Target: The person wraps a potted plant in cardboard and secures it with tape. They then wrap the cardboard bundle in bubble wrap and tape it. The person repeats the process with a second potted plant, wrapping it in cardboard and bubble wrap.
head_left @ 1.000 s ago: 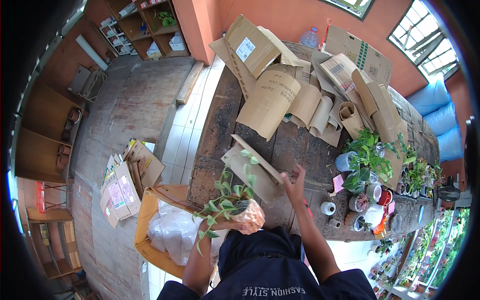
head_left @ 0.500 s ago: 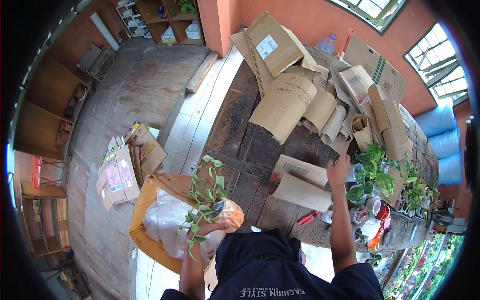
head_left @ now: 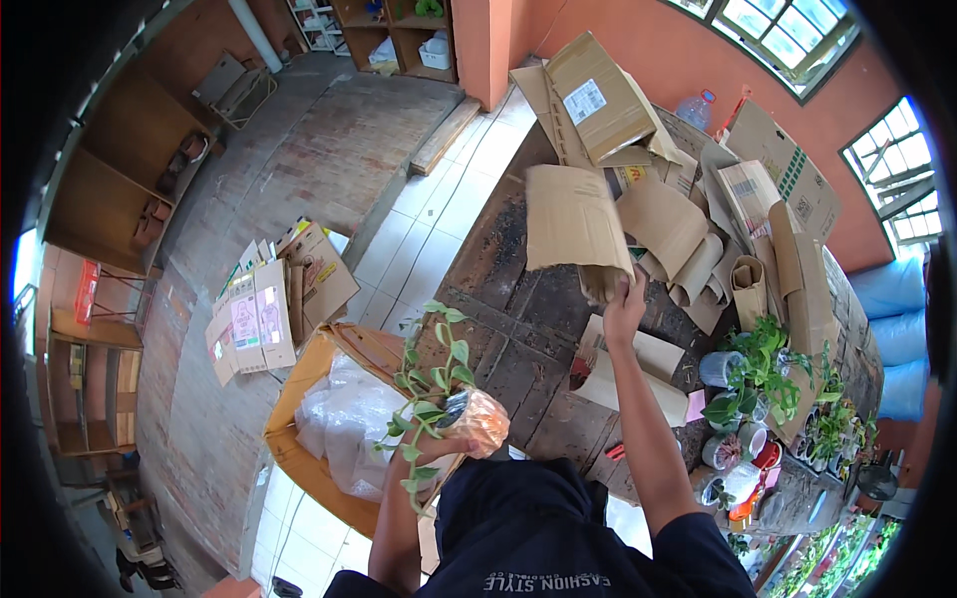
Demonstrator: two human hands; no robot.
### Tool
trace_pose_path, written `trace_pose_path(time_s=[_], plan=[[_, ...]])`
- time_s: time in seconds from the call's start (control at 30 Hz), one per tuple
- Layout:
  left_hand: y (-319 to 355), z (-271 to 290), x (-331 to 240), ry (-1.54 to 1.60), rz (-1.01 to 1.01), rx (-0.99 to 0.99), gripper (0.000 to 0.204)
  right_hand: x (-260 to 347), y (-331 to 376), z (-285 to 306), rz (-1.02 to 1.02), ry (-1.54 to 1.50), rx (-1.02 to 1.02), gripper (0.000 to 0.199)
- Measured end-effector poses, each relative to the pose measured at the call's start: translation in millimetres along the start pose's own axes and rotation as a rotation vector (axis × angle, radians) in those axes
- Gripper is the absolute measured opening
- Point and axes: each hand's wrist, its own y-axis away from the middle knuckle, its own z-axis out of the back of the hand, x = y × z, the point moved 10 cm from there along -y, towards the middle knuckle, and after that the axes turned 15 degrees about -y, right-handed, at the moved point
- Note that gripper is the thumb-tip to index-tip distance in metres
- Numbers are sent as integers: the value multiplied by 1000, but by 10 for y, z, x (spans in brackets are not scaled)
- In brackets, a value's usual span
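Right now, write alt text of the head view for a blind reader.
A person's left hand holds a shiny orange pot with a trailing green plant; the right hand grips a curved brown cardboard sheet over a dark wooden table. Brown cardboard pieces and green potted plants crowd the table, beside an open yellowish-brown cardboard box of clear plastic.

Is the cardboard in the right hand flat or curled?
Curled: the cardboard bends under along its near edge, beside the right hand gripping it.
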Motion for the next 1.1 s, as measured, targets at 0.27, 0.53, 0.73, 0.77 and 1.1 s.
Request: trace_pose_path(time_s=[0.27,0.53,0.73,0.77,1.1], plan=[[221,304,-305,41,-85,75,104,-1115,1283,95,-480,-296,67,39],[-391,-113,-527,30,22,73,99,-1195,2381,-360,-984,-405,469,39],[-1011,-570,7,-38,222,267,75,-1586,2489,-144,-875,-471,109,58],[-1041,-570,22,-171,246,278,73,-1529,2466,-74,-870,-464,58,62],[-1084,-384,370,-764,304,-41,80,-1223,2327,161,-367,-182,170,38]])
